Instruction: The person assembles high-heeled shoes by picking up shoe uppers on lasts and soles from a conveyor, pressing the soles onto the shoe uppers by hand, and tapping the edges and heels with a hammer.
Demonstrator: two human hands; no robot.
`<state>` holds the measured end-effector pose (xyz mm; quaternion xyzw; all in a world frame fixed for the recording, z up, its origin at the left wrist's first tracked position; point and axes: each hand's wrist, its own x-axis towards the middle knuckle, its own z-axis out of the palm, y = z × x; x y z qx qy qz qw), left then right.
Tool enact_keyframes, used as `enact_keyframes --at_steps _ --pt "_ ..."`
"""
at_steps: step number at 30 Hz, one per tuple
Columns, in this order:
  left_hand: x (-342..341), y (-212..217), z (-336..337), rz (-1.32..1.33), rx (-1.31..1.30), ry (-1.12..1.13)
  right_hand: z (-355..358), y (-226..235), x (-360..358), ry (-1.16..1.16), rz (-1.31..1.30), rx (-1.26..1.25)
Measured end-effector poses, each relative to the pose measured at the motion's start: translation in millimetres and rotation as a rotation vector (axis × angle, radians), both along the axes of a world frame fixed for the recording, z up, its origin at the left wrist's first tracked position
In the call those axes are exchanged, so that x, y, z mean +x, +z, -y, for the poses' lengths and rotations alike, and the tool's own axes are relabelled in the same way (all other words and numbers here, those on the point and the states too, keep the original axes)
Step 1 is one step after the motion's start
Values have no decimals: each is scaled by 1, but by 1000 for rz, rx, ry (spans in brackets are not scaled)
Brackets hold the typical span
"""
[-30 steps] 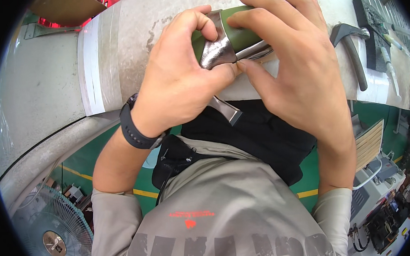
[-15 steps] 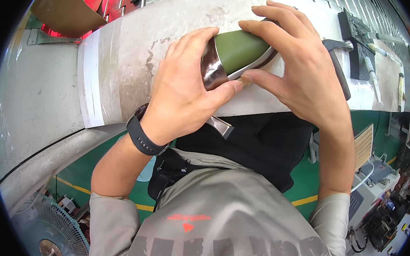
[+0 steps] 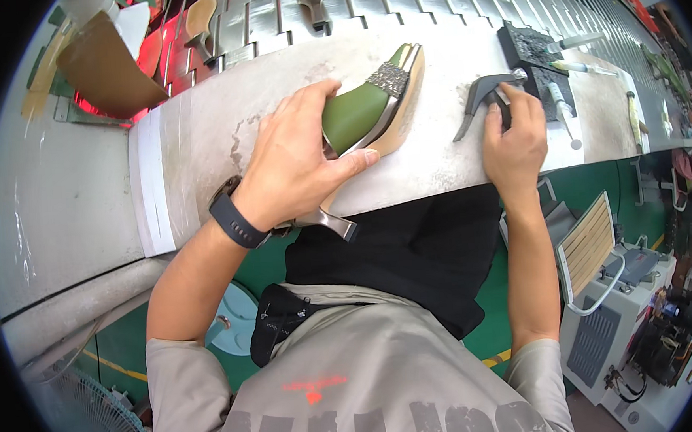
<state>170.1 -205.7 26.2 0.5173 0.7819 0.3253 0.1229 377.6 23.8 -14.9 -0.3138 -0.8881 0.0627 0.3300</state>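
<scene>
My left hand (image 3: 287, 160) is wrapped round a high-heeled shoe, its thumb lying along the pale sole (image 3: 405, 113). A green shoe last (image 3: 352, 114) fills the shoe, and a glittery strap (image 3: 389, 79) crosses near the toe, which points up and away to the right. The heel (image 3: 337, 224) sticks out below my wrist, over the table's near edge. To the right, my right hand (image 3: 517, 138) closes on a dark hammer (image 3: 477, 97) lying on the table. Its handle is mostly hidden under my fingers.
Beyond the white tabletop (image 3: 221, 117) runs a slatted metal conveyor (image 3: 381, 8) bearing other heeled shoe parts (image 3: 201, 23). A black block (image 3: 526, 50) and several syringes (image 3: 561, 104) sit at the right. A brown curved sheet (image 3: 107, 64) stands far left; a fan (image 3: 97, 421) is lower left.
My right hand has let go of the shoe and moved down onto the hammer. The shoe, in my left hand, now shows its strap and sole. The view has shifted, revealing more conveyor.
</scene>
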Motion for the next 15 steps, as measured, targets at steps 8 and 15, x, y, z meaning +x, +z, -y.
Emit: enact_keyframes --at_steps 8,15 --pt "-7 9 -30 -9 41 -264 21 36 -8 110 105 -330" --pt "-6 12 -36 -47 60 -280 62 47 -19 356 -630 -1108"
